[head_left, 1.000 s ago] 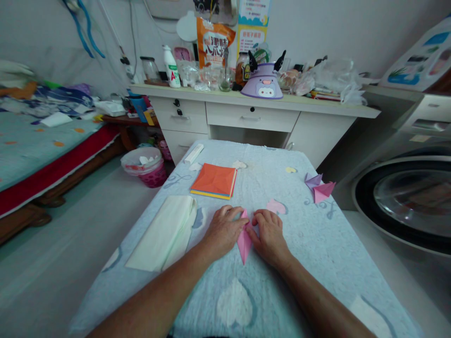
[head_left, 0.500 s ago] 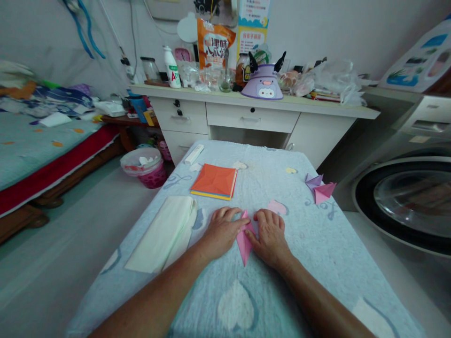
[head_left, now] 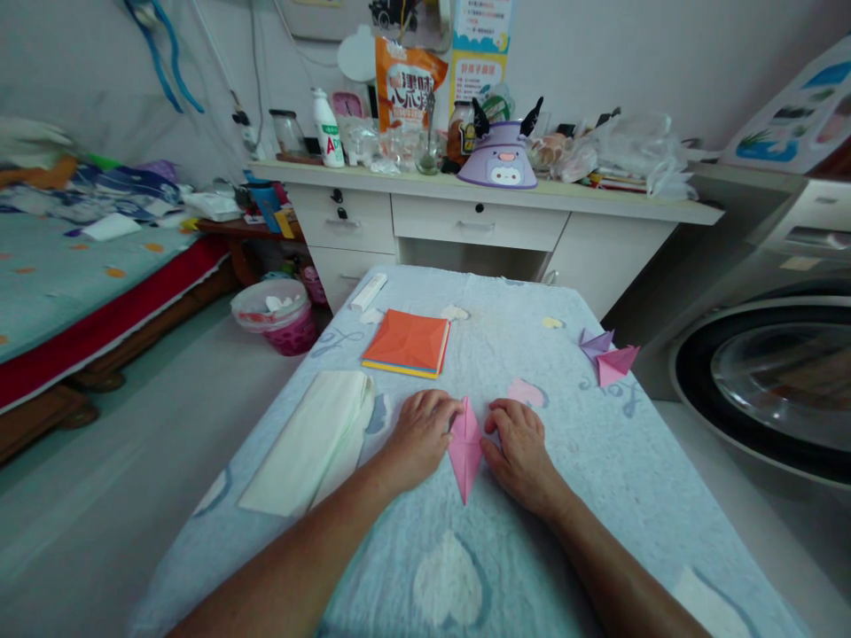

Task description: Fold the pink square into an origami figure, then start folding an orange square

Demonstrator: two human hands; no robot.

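A pink folded origami paper (head_left: 465,452), shaped like a narrow diamond with a crease down its middle, lies flat on the cloth between my hands. My left hand (head_left: 420,434) rests at its left side, thumb and forefinger closed on the upper left edge. On the other side is my right hand (head_left: 519,447), fingers bent and apart from the thumb, whose tip is at the paper's right corner. Two finished-looking folded pieces, one purple (head_left: 596,344) and one pink (head_left: 617,364), sit together near the table's right edge.
Orange square paper (head_left: 407,341) tops a stack beyond my left hand. A folded whitish sheet (head_left: 309,443) lies left, and a small white box (head_left: 369,291) at the far left corner. The table wears a blue patterned cloth (head_left: 532,558). A bin (head_left: 283,319) stands on the floor; a washing machine (head_left: 784,354) is right.
Both hands have drawn apart from the middle of the pink paper to its sides, uncovering its diamond shape. The view has shifted slightly.
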